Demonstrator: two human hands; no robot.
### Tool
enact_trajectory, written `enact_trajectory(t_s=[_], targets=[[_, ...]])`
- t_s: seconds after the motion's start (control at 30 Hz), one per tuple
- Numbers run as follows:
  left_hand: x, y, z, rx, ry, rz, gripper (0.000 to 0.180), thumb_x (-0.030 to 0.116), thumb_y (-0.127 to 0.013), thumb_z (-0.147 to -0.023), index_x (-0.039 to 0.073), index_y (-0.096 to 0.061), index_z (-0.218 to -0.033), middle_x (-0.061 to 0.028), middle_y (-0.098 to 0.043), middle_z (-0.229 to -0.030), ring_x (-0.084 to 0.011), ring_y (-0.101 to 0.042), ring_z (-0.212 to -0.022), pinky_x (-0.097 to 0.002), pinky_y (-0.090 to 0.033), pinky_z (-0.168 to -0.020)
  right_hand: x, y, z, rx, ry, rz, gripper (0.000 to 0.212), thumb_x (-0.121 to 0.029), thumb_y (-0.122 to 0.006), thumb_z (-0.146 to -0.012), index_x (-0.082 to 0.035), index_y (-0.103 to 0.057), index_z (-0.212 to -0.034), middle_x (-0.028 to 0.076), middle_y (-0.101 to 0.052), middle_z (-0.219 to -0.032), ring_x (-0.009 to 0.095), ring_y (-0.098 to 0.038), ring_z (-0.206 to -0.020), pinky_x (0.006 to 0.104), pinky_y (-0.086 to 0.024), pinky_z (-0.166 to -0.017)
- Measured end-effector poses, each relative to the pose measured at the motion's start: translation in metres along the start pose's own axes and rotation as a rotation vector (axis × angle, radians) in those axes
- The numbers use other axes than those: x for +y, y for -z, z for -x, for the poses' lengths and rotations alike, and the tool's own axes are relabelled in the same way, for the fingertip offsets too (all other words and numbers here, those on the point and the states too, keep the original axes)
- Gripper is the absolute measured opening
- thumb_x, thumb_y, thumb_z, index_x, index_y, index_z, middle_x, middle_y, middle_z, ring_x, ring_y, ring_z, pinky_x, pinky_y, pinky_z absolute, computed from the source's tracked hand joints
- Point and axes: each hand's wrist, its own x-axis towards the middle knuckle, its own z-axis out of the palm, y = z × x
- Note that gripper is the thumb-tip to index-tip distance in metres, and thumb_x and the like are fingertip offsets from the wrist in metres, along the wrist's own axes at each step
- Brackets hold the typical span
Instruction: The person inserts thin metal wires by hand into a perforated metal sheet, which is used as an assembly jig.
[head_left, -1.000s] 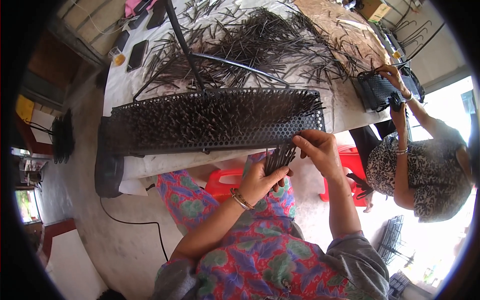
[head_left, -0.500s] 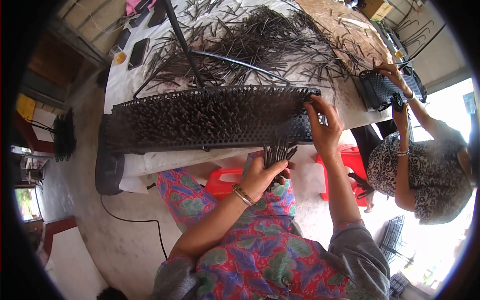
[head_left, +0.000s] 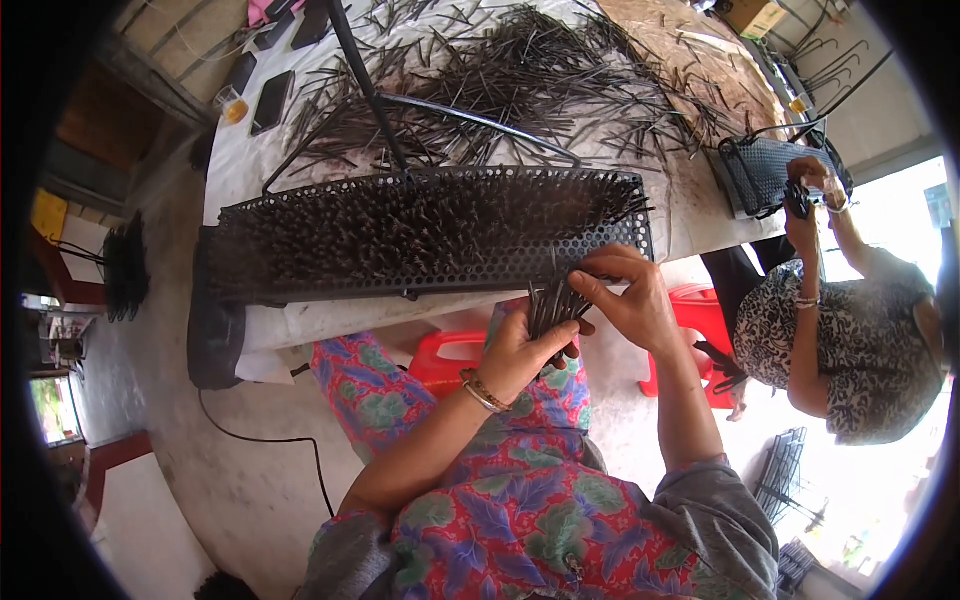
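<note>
My left hand is closed around a bundle of thin black sticks, held upright just off the table's front edge. At the top of that bundle my right hand pinches with thumb and fingers; how many sticks it grips is hidden. Right beyond both hands lies a long black perforated metal panel. Many short dark sticks stand upright in its holes, packed over the left and middle. Bare holes show along the front right part.
A loose heap of black sticks covers the table behind the panel. Black metal legs rise from the panel's back. A phone and a cup are at left. At right a co-worker handles another panel. Red stools stand below.
My right hand has come away from the panel's right end, down and left to the bundle in my left hand. The co-worker's hands have drawn together.
</note>
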Motion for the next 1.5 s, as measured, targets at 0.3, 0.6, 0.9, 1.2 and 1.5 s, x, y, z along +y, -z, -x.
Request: enact_trajectory(t_s=[0.3,0.6,0.9,1.2,1.5], targets=[[-0.004,-0.001,-0.003,-0.072,0.054,-0.065,0.023,0.015,-0.057,-0.09,0.003,-0.054,-0.11,-0.0047,-0.066,-0.093,-0.006,-0.057,-0.069,-0.0195,-0.045,-0.051,0.01,0.006,0.009,-0.013,-0.425,-0.514,0.024,-0.018,-0.068,-0.083,0.005,-0.067,-0.089,0.007,-0.067,-0.074,0.008,-0.059,-0.07,0.0242,-0.047,-0.063],[-0.008,0.003,-0.009,-0.112,0.057,-0.078,0.019,0.016,-0.055,-0.091,0.003,-0.054,-0.105,-0.0049,-0.065,-0.088,-0.0033,-0.053,-0.062,-0.0182,-0.041,-0.046,0.023,0.025,0.002,0.289,-0.409,-0.624,0.02,-0.015,-0.068,-0.083,0.004,-0.067,-0.09,0.005,-0.067,-0.077,0.007,-0.058,-0.069,0.0214,-0.045,-0.062],[-0.014,-0.001,-0.008,0.003,0.07,-0.077,0.013,0.016,-0.054,-0.091,0.004,-0.058,-0.095,-0.004,-0.065,-0.084,-0.0023,-0.052,-0.059,-0.0171,-0.041,-0.046,0.04,0.016,-0.028,0.619,-0.185,-0.133,0.017,-0.012,-0.068,-0.082,0.003,-0.067,-0.091,0.005,-0.067,-0.077,0.007,-0.056,-0.067,0.0226,-0.046,-0.064],[-0.015,0.003,-0.006,0.025,0.064,-0.043,0.013,0.016,-0.055,-0.091,0.004,-0.057,-0.097,-0.0032,-0.065,-0.085,-0.0024,-0.052,-0.06,-0.0172,-0.042,-0.046,0.04,-0.004,-0.023,0.609,0.041,0.115,0.011,-0.006,-0.069,-0.078,-0.002,-0.067,-0.087,0.009,-0.065,-0.076,0.018,-0.063,-0.064,0.0278,-0.048,-0.06],[-0.016,0.004,-0.005,0.037,0.071,-0.051,0.014,0.016,-0.055,-0.091,0.004,-0.056,-0.097,-0.0032,-0.065,-0.085,-0.0031,-0.053,-0.061,-0.018,-0.042,-0.046,0.037,-0.006,-0.021,0.539,0.058,0.105,0.015,-0.005,-0.07,-0.077,-0.003,-0.066,-0.091,0.007,-0.064,-0.086,0.017,-0.063,-0.064,0.0269,-0.048,-0.059]])
